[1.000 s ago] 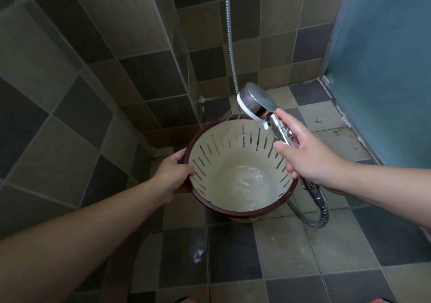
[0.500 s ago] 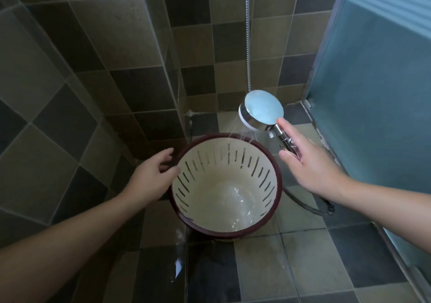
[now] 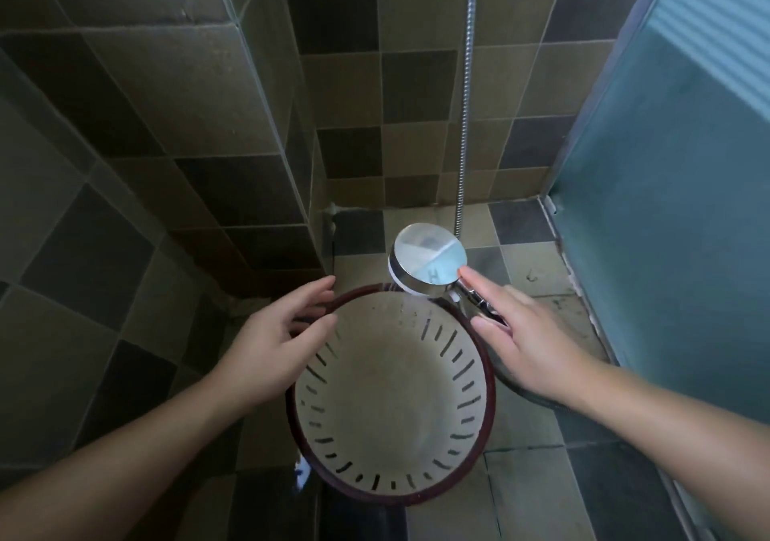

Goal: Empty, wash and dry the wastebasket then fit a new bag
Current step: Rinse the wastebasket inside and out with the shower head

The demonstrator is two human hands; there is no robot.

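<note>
The wastebasket (image 3: 391, 399), cream inside with slits and a dark red rim, stands on the tiled shower floor, seen from above. My left hand (image 3: 271, 349) lies over its upper-left rim with fairly straight fingers, thumb above the inside and index finger along the outside. My right hand (image 3: 529, 344) holds the handle of the chrome shower head (image 3: 429, 259), index finger stretched up to the head. The head hovers over the basket's far rim and a thin spray falls inside. Whether my left hand clasps the rim is unclear.
Tiled walls close in at the left and back, meeting at a corner (image 3: 266, 94). A frosted glass door (image 3: 666, 228) bounds the right. The metal hose (image 3: 466, 124) hangs down the back wall and loops on the floor (image 3: 521, 394) under my right wrist. The floor is wet.
My left hand released its firm grip on the rim and slid along it toward the far side. The basket went from tilted to standing flat. The shower head moved over the far rim.
</note>
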